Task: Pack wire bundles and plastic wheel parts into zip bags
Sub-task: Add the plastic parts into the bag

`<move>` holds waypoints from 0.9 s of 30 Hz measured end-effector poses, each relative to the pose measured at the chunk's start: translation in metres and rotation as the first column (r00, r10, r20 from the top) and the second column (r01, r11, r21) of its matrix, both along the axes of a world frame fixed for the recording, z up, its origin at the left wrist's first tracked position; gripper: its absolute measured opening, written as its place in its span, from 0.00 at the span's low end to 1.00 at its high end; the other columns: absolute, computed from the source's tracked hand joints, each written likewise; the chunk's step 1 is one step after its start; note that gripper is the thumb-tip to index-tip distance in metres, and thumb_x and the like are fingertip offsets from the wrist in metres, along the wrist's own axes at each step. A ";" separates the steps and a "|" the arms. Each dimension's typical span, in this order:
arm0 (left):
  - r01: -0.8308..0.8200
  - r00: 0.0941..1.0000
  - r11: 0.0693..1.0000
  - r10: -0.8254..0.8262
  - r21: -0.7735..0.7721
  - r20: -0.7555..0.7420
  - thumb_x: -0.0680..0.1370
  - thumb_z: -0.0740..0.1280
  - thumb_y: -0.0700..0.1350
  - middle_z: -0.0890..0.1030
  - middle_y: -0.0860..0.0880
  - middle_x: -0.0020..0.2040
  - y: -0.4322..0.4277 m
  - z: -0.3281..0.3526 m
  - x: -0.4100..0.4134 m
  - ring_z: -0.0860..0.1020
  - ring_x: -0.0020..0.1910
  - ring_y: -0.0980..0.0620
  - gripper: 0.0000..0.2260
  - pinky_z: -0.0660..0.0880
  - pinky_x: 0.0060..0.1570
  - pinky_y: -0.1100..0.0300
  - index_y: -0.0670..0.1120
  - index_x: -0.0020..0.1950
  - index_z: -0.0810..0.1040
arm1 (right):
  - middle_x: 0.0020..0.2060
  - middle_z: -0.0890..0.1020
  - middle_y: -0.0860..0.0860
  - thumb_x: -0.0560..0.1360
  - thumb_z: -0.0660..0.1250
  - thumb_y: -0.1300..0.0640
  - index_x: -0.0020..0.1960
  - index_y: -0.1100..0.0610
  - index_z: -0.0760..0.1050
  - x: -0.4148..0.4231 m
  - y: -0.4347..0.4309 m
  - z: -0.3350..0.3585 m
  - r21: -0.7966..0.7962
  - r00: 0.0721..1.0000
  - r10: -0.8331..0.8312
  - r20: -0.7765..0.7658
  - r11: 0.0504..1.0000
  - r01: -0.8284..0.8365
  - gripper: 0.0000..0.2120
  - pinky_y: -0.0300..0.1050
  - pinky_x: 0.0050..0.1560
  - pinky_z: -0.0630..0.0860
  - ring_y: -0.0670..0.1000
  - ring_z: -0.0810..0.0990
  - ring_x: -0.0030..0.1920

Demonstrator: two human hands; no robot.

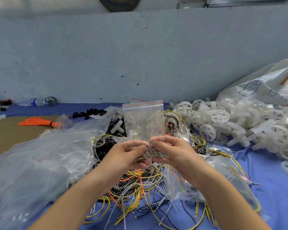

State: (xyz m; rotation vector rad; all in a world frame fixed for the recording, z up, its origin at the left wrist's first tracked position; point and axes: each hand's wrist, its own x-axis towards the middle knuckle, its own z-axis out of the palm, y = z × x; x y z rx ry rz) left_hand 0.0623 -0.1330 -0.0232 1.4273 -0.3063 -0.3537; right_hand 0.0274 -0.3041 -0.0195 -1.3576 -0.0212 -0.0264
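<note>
I hold a clear zip bag (143, 120) with a red seal line upright above the table. My left hand (126, 155) and my right hand (171, 153) both pinch its lower end, fingertips nearly touching. A small clump of pale parts (150, 152) sits between my fingers; what it is stays unclear. Beneath my hands lies a tangle of yellow, white, black and orange wires (140, 183). A heap of translucent white plastic wheels (223, 123) spreads across the right side.
Large clear plastic bags (40, 160) cover the left. An orange wire bundle (38, 122) lies on brown cardboard. Black small parts (90, 112) sit further back. A white woven sack (264, 85) stands far right. A water bottle (35, 101) lies by the wall.
</note>
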 end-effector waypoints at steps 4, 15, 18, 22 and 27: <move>0.020 1.000 0.999 -0.019 -0.026 0.013 0.69 0.72 0.44 0.84 0.40 0.40 0.005 0.004 0.001 0.84 0.35 0.46 0.10 0.80 0.34 0.63 0.44 0.48 0.85 | 0.42 0.84 0.57 0.77 0.66 0.66 0.47 0.61 0.82 -0.001 -0.005 0.000 0.098 0.995 0.095 -0.002 0.991 -0.094 0.06 0.39 0.41 0.80 0.49 0.83 0.41; -0.009 0.996 1.000 0.009 -0.007 0.083 0.61 0.73 0.40 0.85 0.42 0.41 0.013 0.007 0.005 0.83 0.36 0.45 0.07 0.81 0.32 0.57 0.47 0.38 0.84 | 0.34 0.82 0.54 0.76 0.57 0.63 0.35 0.58 0.83 -0.006 -0.009 0.012 0.182 0.988 0.147 -0.055 0.974 -0.135 0.18 0.38 0.33 0.77 0.48 0.81 0.32; -0.004 0.987 1.000 0.000 0.027 0.158 0.60 0.77 0.40 0.85 0.41 0.43 0.013 0.006 0.006 0.84 0.41 0.43 0.07 0.82 0.38 0.54 0.48 0.36 0.83 | 0.40 0.85 0.51 0.75 0.69 0.54 0.44 0.53 0.85 -0.006 -0.007 0.010 -0.049 0.988 0.154 0.017 0.987 -0.153 0.06 0.32 0.37 0.75 0.44 0.81 0.37; 0.019 0.969 0.996 -0.039 0.083 0.246 0.71 0.72 0.32 0.84 0.39 0.51 0.014 0.007 0.005 0.83 0.50 0.41 0.10 0.81 0.48 0.48 0.47 0.36 0.82 | 0.36 0.83 0.42 0.75 0.72 0.61 0.54 0.50 0.82 -0.007 -0.001 0.005 -0.411 0.966 0.214 0.147 0.901 -0.137 0.10 0.29 0.39 0.72 0.40 0.78 0.35; -0.004 0.997 0.999 0.007 -0.034 0.083 0.78 0.59 0.30 0.84 0.35 0.49 0.014 0.008 0.007 0.83 0.48 0.38 0.16 0.81 0.51 0.45 0.45 0.43 0.84 | 0.32 0.78 0.49 0.75 0.72 0.64 0.52 0.48 0.82 -0.003 0.001 0.004 -0.426 0.965 0.120 0.232 0.904 -0.010 0.12 0.40 0.37 0.70 0.48 0.72 0.33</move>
